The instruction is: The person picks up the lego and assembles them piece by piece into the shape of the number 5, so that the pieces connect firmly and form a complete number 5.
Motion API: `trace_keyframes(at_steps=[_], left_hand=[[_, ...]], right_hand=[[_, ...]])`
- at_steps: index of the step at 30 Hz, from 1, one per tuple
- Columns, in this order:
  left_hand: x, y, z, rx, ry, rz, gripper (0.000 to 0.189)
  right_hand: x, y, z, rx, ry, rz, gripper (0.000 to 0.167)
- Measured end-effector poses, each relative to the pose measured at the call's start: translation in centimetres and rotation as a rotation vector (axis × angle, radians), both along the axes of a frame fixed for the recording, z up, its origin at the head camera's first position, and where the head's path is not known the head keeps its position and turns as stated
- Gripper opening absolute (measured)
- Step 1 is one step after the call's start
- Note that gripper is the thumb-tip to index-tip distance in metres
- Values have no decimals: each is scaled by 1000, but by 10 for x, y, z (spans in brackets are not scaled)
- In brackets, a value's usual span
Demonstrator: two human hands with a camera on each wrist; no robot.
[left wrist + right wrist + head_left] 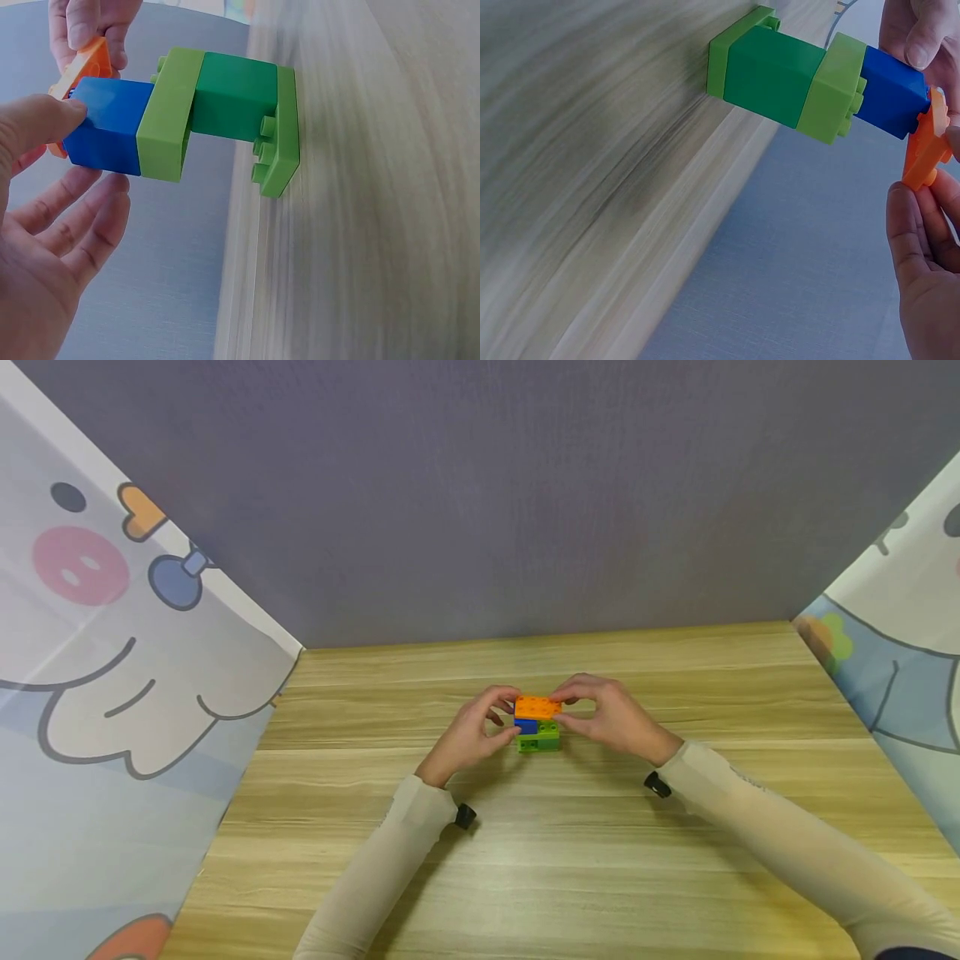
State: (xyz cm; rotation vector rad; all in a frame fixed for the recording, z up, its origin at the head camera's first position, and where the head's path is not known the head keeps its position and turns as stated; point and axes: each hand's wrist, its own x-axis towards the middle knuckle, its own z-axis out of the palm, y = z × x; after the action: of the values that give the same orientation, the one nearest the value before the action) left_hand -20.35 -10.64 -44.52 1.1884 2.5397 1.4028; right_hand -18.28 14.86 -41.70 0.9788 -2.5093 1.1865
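A tower of toy building bricks stands upright on the table. Its light green base carries a dark green brick, a second light green brick and a blue brick. At the top is an orange brick, tilted against the blue one, with a gap along one side in the right wrist view. My right hand pinches the orange brick's right end between thumb and fingers. My left hand holds the blue brick near its top, the thumb on its side and the fingers around the far side.
The wood-grain table ends at a grey-purple wall behind the tower. Printed cartoon panels flank it left and right. A small black device sits at each sleeve cuff.
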Motion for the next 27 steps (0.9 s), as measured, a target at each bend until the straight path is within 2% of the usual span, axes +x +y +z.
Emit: trace_keyframes(at_steps=[8,19,27], left_hand=[[0,-1,-2,-4,36,-7,45],[0,0,-3,-16,44,13,45],[0,0,-4,-6,58,4,42]], right_hand=[[-1,-3,1,17,-19,14,25],[0,-3,3,27,-49,7,25],[0,-2,2,16,-41,6,24]])
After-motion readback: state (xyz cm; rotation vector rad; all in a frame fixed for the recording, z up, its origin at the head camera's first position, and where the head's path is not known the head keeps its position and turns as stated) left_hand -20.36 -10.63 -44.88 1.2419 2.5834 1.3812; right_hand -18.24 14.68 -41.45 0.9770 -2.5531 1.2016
